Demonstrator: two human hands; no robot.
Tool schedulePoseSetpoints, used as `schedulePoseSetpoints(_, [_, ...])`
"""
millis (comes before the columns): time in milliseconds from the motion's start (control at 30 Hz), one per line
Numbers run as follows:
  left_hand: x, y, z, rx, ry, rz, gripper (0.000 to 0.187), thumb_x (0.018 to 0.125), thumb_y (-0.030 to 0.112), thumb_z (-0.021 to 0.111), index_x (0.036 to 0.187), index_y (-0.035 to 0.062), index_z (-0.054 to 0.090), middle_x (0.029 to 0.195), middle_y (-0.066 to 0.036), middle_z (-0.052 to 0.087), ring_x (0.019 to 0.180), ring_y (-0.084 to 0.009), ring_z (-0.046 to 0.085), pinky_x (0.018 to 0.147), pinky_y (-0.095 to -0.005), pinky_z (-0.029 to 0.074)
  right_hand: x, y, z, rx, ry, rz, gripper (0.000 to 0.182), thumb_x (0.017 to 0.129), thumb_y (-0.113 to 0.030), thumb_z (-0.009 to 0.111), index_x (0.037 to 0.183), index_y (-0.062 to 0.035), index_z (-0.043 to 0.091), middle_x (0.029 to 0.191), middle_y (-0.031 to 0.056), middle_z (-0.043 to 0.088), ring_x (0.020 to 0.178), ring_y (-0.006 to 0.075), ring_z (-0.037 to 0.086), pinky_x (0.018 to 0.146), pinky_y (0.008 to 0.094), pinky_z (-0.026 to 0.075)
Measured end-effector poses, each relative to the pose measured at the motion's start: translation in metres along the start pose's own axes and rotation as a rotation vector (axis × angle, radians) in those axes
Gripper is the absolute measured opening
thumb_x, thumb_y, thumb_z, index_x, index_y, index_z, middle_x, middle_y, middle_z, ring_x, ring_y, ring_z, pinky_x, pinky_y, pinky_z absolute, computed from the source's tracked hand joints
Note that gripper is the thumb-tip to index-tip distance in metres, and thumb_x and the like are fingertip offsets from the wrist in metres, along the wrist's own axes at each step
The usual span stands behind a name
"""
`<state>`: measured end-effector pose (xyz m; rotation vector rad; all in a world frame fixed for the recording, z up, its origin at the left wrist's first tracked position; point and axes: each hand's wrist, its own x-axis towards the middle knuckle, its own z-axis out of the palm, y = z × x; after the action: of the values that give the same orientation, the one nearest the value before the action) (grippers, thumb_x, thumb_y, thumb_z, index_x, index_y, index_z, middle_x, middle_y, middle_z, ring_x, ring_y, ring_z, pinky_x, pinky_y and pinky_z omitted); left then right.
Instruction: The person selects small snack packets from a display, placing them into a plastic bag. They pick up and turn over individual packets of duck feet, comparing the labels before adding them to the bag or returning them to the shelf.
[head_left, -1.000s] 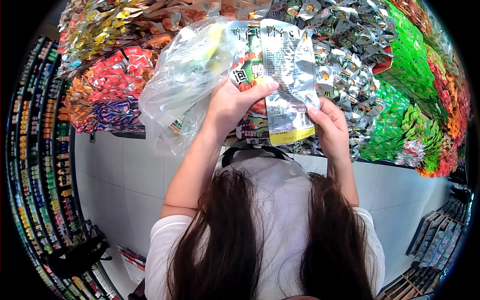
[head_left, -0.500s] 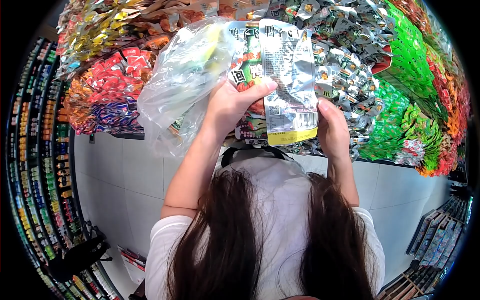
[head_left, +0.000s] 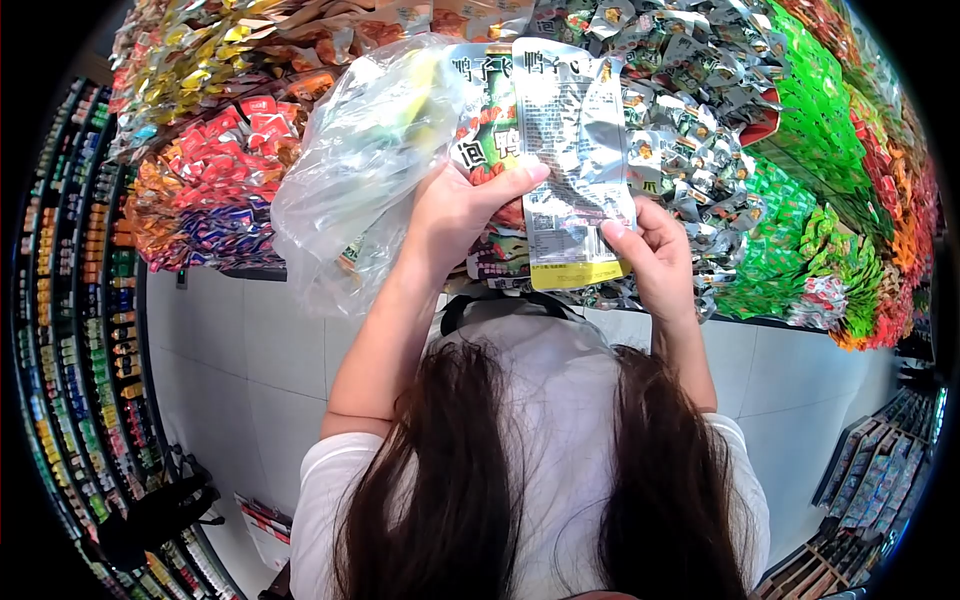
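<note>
My left hand pinches a silver snack pouch by its left edge, thumb on top. The pouch's printed back and yellow bottom strip face up. Beneath it, partly covered, lies a dark pouch with a coloured front, also under my left hand. A clear plastic bag hangs at my left wrist, with something yellow-green showing through. My right hand grips the silver pouch's lower right edge, its thumb lying on the printed back and fingers curled behind.
Heaped snack packets fill the display ahead: red packets to the left, silver packets and green packets to the right. Stocked shelves stand far left, a rack far right. A dark-clothed person is at lower left.
My right thumb has moved from the silver pouch's edge onto its printed face, covering part of the barcode. The pouches and my left hand have barely shifted.
</note>
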<state>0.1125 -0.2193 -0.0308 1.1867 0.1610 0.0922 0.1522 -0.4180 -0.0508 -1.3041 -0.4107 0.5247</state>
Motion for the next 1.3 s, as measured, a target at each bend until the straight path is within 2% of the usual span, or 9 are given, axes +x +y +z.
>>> schedulePoseSetpoints(67, [-0.0003, 0.0003, -0.0007, 0.009, 0.004, -0.005, 0.027, 0.076, 0.006, 0.064, 0.102, -0.0004, 0.057, 0.085, -0.005, 0.063, 0.068, -0.0093, 0.060, 0.057, -0.0219, 0.050, -0.0013, -0.0023, 0.0011, -0.035, 0.011, -0.009, 0.020, 0.084, -0.005, 0.057, 0.103, 0.0032, 0.057, 0.090, 0.0018, 0.061, 0.075, 0.0029, 0.053, 0.064, 0.0172, 0.042])
schedulePoseSetpoints(133, [-0.0016, 0.0015, -0.0027, -0.017, -0.031, -0.026, 0.024, 0.078, 0.008, 0.065, 0.099, -0.0013, 0.060, 0.091, -0.005, 0.064, 0.079, -0.0094, 0.059, 0.070, -0.0233, 0.048, -0.0019, -0.0024, 0.0024, -0.070, 0.019, -0.018, 0.020, 0.084, -0.006, 0.057, 0.101, 0.0030, 0.058, 0.088, 0.0008, 0.061, 0.073, 0.0021, 0.052, 0.063, 0.0168, 0.041])
schedulePoseSetpoints(267, [-0.0015, 0.0003, -0.0027, -0.015, -0.044, -0.020, 0.024, 0.078, 0.009, 0.065, 0.099, -0.0011, 0.060, 0.091, -0.005, 0.064, 0.079, -0.0093, 0.059, 0.070, -0.0233, 0.048, -0.0025, 0.0008, 0.0022, -0.177, 0.073, -0.071, 0.016, 0.083, -0.007, 0.059, 0.096, 0.0021, 0.060, 0.075, -0.0041, 0.056, 0.062, -0.0010, 0.044, 0.053, 0.0153, 0.032])
schedulePoseSetpoints(333, [-0.0016, -0.0001, 0.0006, -0.037, 0.001, -0.006, 0.026, 0.076, 0.006, 0.065, 0.100, 0.0002, 0.057, 0.084, -0.005, 0.063, 0.068, -0.0090, 0.060, 0.058, -0.0220, 0.050, -0.0030, 0.0009, 0.0027, -0.202, 0.080, -0.077, 0.014, 0.083, -0.007, 0.059, 0.094, 0.0019, 0.061, 0.071, -0.0055, 0.054, 0.059, -0.0017, 0.041, 0.050, 0.0153, 0.029])
schedulePoseSetpoints(400, [-0.0030, 0.0031, 0.0009, -0.027, 0.002, -0.033, 0.026, 0.075, 0.006, 0.065, 0.100, 0.0003, 0.057, 0.084, -0.005, 0.063, 0.068, -0.0091, 0.060, 0.059, -0.0221, 0.050, -0.0041, 0.0000, 0.0053, -0.178, 0.104, -0.065, 0.013, 0.083, -0.008, 0.059, 0.091, 0.0019, 0.061, 0.068, -0.0068, 0.052, 0.056, -0.0022, 0.037, 0.048, 0.0155, 0.026])
schedulePoseSetpoints(533, [-0.0043, 0.0057, 0.0000, 0.002, -0.009, -0.061, 0.027, 0.075, 0.007, 0.066, 0.100, 0.0005, 0.057, 0.085, -0.005, 0.063, 0.068, -0.0094, 0.060, 0.060, -0.0224, 0.050, -0.0041, 0.0008, 0.0051, -0.167, 0.097, -0.059, 0.013, 0.083, -0.008, 0.059, 0.092, 0.0019, 0.060, 0.072, -0.0047, 0.055, 0.060, -0.0014, 0.043, 0.051, 0.0151, 0.031])
schedulePoseSetpoints(700, [-0.0036, 0.0015, 0.0003, -0.058, -0.007, -0.029, 0.027, 0.075, 0.007, 0.066, 0.100, 0.0010, 0.057, 0.085, -0.005, 0.063, 0.068, -0.0092, 0.060, 0.059, -0.0221, 0.050, -0.0042, 0.0026, 0.0027, -0.079, 0.042, -0.039, 0.016, 0.084, -0.008, 0.058, 0.096, 0.0019, 0.058, 0.084, 0.0007, 0.061, 0.073, 0.0025, 0.053, 0.064, 0.0173, 0.042])
schedulePoseSetpoints(1167, [-0.0038, 0.0007, -0.0013, -0.030, -0.015, -0.034, 0.027, 0.076, 0.010, 0.065, 0.100, 0.0008, 0.057, 0.083, -0.005, 0.063, 0.065, -0.0096, 0.060, 0.057, -0.0218, 0.050, -0.0039, 0.0053, 0.0065, -0.108, 0.086, -0.084, 0.017, 0.083, -0.008, 0.059, 0.096, 0.0026, 0.060, 0.085, -0.0002, 0.060, 0.072, 0.0022, 0.051, 0.063, 0.0173, 0.040])
schedulePoseSetpoints(1300, [-0.0032, 0.0003, -0.0060, -0.025, -0.051, -0.022, 0.026, 0.077, 0.009, 0.065, 0.100, -0.0004, 0.057, 0.086, -0.006, 0.063, 0.070, -0.0107, 0.061, 0.060, -0.0238, 0.052, -0.0045, 0.0064, 0.0052, -0.118, 0.091, -0.073, 0.016, 0.083, -0.008, 0.059, 0.095, 0.0028, 0.060, 0.082, -0.0005, 0.060, 0.070, 0.0019, 0.050, 0.061, 0.0168, 0.038])
